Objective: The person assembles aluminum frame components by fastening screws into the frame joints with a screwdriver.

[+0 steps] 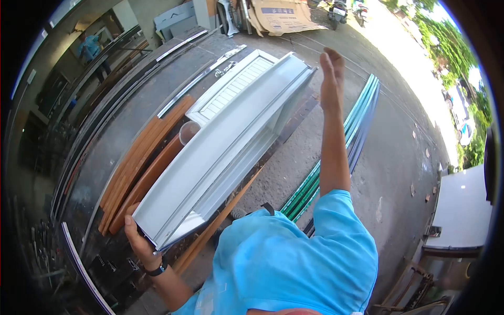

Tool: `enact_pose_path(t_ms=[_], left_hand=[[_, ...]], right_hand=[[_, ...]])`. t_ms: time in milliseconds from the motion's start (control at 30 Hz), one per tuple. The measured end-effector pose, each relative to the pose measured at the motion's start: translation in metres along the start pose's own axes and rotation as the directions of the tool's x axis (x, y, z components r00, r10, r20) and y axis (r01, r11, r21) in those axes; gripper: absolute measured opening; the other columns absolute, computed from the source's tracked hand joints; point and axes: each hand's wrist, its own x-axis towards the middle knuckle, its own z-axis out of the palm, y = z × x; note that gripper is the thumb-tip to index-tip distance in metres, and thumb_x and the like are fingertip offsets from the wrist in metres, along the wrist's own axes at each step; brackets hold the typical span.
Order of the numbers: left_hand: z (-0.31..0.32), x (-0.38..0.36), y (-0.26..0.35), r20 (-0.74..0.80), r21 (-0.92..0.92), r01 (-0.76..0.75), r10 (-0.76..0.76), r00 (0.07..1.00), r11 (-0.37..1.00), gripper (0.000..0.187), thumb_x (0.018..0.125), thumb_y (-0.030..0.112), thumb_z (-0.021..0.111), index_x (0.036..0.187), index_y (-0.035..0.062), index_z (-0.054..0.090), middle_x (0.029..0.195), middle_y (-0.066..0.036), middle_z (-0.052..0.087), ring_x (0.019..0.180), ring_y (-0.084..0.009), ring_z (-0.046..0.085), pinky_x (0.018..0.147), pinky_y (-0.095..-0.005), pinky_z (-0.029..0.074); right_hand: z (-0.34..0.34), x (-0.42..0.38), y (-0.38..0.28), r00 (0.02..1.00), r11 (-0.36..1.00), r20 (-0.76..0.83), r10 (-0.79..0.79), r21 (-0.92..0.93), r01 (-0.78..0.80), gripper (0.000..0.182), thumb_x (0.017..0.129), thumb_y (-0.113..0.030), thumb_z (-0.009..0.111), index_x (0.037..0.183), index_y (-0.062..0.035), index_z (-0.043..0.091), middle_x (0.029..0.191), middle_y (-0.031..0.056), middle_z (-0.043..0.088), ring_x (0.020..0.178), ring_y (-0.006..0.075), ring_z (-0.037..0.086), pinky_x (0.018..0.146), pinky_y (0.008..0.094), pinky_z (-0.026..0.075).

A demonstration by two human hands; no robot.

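Holding: a long grey-white metal panel [226, 142], like a door or window frame section, is carried at a slant over the ground, its near end low by the person's body and its far end pointing away toward the cartons.
Panel's place: it lies across the middle of the view, above a white louvred frame [231, 86] and beside a stack of brown wooden strips [139, 163]; whether it touches the louvred frame I cannot tell.
Left hand: the left hand [139, 239], with a dark watch [156, 271] on the wrist, is closed around the panel's near corner, thumb on the upper face and fingers hidden beneath, so it seems to bear the weight at that end.
Right hand: the right hand [332, 71] is raised out at the end of a straight arm, fingers together and open, just beside the panel's far end; contact is not clear, so it may be steadying the edge or merely near it.
Why so held: one hand at each end would suit a piece this long, keeping it from swinging.
Around: green and blue strips [336, 152] lie on the concrete floor [388, 147] to the right, flattened cardboard cartons [283, 16] stand further off, and a person in a blue top [90, 47] stands far left.
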Motion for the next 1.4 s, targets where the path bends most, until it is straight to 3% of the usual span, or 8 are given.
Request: enact_pose_path(t_ms=[67,167,367,733,833,933,1167,1400], left_hand=[[0.011,-0.003,0.005,-0.034,-0.059,0.046,-0.048,0.998,0.997,0.052,0.105,0.041,0.031,0.115,-0.0008,0.06,0.098,-0.012,0.068,0.09,-0.0177,0.065,0.077,-0.031,0.05],[0.002,-0.001,0.011,-0.017,0.103,0.04,-0.039,0.999,0.994,0.05,0.105,0.04,0.038,0.111,-0.0023,0.064,0.095,-0.007,0.068,0.085,-0.0128,0.06,0.078,-0.0275,0.046],[-0.001,0.002,0.014,0.101,0.101,-0.022,0.012,0.995,0.995,0.045,0.107,0.038,0.041,0.111,0.002,0.067,0.094,-0.004,0.067,0.09,-0.0119,0.061,0.081,-0.028,0.047],[-0.011,0.0,0.007,0.181,0.117,-0.098,0.076,0.981,0.988,0.045,0.109,0.042,0.041,0.115,0.0028,0.063,0.109,-0.008,0.064,0.099,-0.0121,0.06,0.087,-0.0275,0.047],[-0.013,-0.006,0.0,0.233,-0.111,-0.189,0.21,0.949,0.976,0.061,0.097,0.056,0.063,0.13,0.0048,0.054,0.12,-0.01,0.06,0.112,-0.0167,0.059,0.097,-0.0314,0.046],[-0.018,-0.01,-0.01,0.309,0.03,-0.453,0.423,0.852,0.891,0.093,0.076,0.061,0.084,0.139,0.0061,0.042,0.122,-0.014,0.059,0.122,-0.0228,0.058,0.103,-0.0366,0.045],[-0.013,-0.011,-0.021,0.24,0.256,-0.512,0.459,0.855,0.82,0.105,0.065,0.06,0.092,0.136,0.0029,0.04,0.125,-0.02,0.06,0.119,-0.0315,0.063,0.099,-0.0416,0.052],[-0.014,-0.012,-0.023,0.245,0.299,-0.554,0.499,0.831,0.777,0.105,0.065,0.06,0.092,0.135,0.0034,0.038,0.118,-0.021,0.064,0.11,-0.0353,0.068,0.096,-0.0421,0.055]], right_hand=[[-0.003,-0.001,-0.071,0.877,0.931,0.315,-0.363,0.088,0.354,0.08,0.09,-0.058,0.068,0.144,-0.0028,0.05,0.147,0.0224,0.052,0.141,0.0351,0.045,0.114,0.0425,0.037],[0.041,-0.045,-0.157,0.373,0.707,0.682,-0.629,0.303,0.639,0.102,0.07,-0.053,0.083,0.152,-0.0081,0.043,0.15,0.0178,0.051,0.143,0.0366,0.042,0.116,0.0506,0.036],[0.1,-0.112,-0.177,-0.102,0.68,0.983,-0.152,0.179,0.711,0.117,0.055,-0.012,0.093,0.157,-0.0177,0.036,0.137,0.0129,0.055,0.128,0.0354,0.051,0.112,0.051,0.039],[0.099,-0.123,-0.186,-0.03,0.627,0.973,-0.229,0.171,0.76,0.111,0.056,-0.003,0.09,0.155,-0.0167,0.041,0.13,0.0124,0.058,0.122,0.0347,0.054,0.112,0.0496,0.042],[0.098,-0.123,-0.186,-0.032,0.632,0.974,-0.226,0.171,0.756,0.111,0.056,-0.002,0.09,0.155,-0.017,0.041,0.13,0.0128,0.058,0.123,0.0349,0.054,0.112,0.05,0.042],[0.099,-0.124,-0.189,-0.022,0.629,0.977,-0.211,0.153,0.762,0.11,0.057,-0.002,0.089,0.155,-0.017,0.041,0.13,0.0131,0.058,0.123,0.035,0.054,0.111,0.0506,0.042],[0.101,-0.135,-0.19,0.009,0.588,0.978,-0.207,0.117,0.801,0.107,0.059,0.001,0.086,0.155,-0.0165,0.04,0.128,0.0122,0.058,0.122,0.0348,0.054,0.111,0.0513,0.043],[0.102,-0.119,-0.207,-0.13,0.574,0.932,-0.339,0.315,0.756,0.125,0.056,-0.035,0.093,0.16,-0.0135,0.027,0.152,0.0177,0.045,0.142,0.0431,0.039,0.121,0.0621,0.024]])
